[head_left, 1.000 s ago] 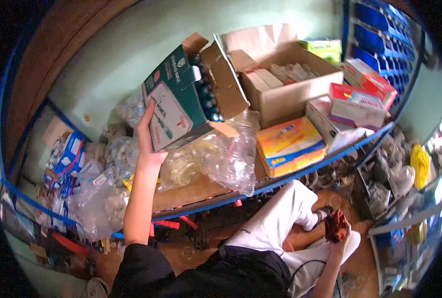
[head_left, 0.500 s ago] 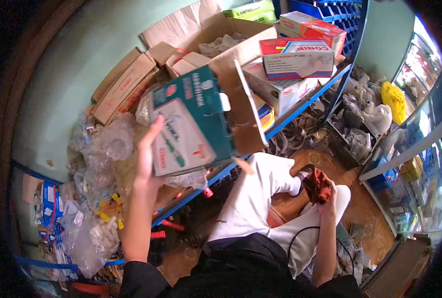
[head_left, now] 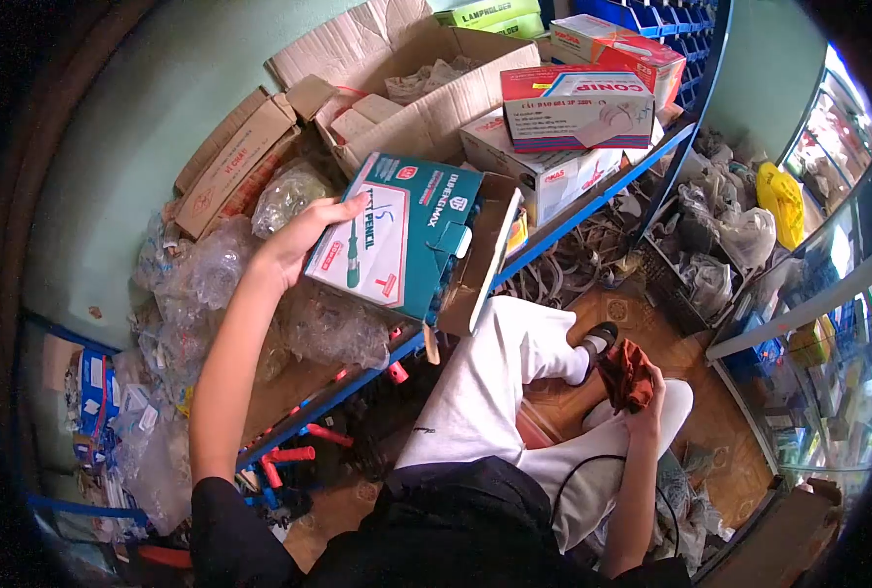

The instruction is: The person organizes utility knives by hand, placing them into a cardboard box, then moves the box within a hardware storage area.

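A green and white cardboard box [head_left: 426, 230] printed "TEST PENCIL" is tilted over the shelf's front edge, its flap end turned toward my lap. My left hand [head_left: 299, 235] grips its left side, thumb and fingers on the edge. What lies inside the box cannot be made out. Down by my right knee, my right hand [head_left: 652, 397] is closed on a crumpled reddish-brown cloth [head_left: 628, 376]. Behind the green box stands a large open brown carton [head_left: 358, 59] holding plastic-wrapped items.
Clear plastic bags [head_left: 211, 265] crowd the left of the shelf. A CONIP box [head_left: 578, 110] sits on other boxes at the right. The shelf's blue metal edge [head_left: 593, 201] runs diagonally before me. A crate of bagged goods [head_left: 705, 279] and a glass display case [head_left: 828, 333] stand right.
My left hand has turned the green box and drawn it slightly to the right, so its opened flap side shows more. The right hand and cloth have hardly moved.
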The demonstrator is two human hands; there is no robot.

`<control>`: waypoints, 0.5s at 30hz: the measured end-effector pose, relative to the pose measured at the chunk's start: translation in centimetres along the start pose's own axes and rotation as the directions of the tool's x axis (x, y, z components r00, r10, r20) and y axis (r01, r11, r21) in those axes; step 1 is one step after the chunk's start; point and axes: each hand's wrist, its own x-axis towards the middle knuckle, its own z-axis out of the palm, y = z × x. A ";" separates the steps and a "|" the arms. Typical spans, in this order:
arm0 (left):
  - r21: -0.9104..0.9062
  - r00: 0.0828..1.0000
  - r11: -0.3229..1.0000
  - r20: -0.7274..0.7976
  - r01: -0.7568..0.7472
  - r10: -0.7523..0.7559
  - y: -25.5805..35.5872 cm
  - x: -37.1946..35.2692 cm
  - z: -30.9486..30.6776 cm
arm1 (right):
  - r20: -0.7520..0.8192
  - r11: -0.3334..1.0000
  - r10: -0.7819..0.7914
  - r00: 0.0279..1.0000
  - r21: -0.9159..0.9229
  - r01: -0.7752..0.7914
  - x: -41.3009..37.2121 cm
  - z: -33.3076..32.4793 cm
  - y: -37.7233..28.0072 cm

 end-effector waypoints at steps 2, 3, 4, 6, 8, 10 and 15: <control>0.055 1.000 0.998 -0.029 -0.002 0.004 -0.1 0.7 0.0 | -0.007 1.000 -0.008 1.000 -0.008 0.008 0.1 0.2 0.0; 0.151 0.997 0.988 -0.071 -0.031 0.042 -0.1 1.0 0.3 | -0.038 1.000 -0.014 0.999 -0.013 0.013 0.1 -0.1 0.0; 0.247 0.991 0.967 -0.109 -0.053 0.083 0.1 1.1 0.9 | -0.071 1.000 -0.020 0.997 -0.018 0.018 0.1 -0.6 0.1; 0.520 0.978 0.850 -0.120 -0.084 0.170 0.7 1.2 1.5 | -0.085 0.997 -0.053 0.995 -0.053 0.048 1.2 -2.6 0.7; 0.874 0.782 0.419 -0.078 -0.245 0.619 0.5 0.0 3.0 | -0.078 0.996 -0.057 0.995 -0.066 0.052 0.9 -2.4 0.7; 0.941 0.645 0.163 0.072 -0.297 0.761 1.2 -2.0 6.0 | -0.051 0.998 -0.042 0.998 -0.050 0.039 0.0 -0.4 0.4; 0.947 0.709 -0.016 0.252 -0.322 0.658 1.2 -4.2 9.8 | -0.099 0.999 0.010 0.995 -0.034 -0.013 -0.3 -1.0 0.2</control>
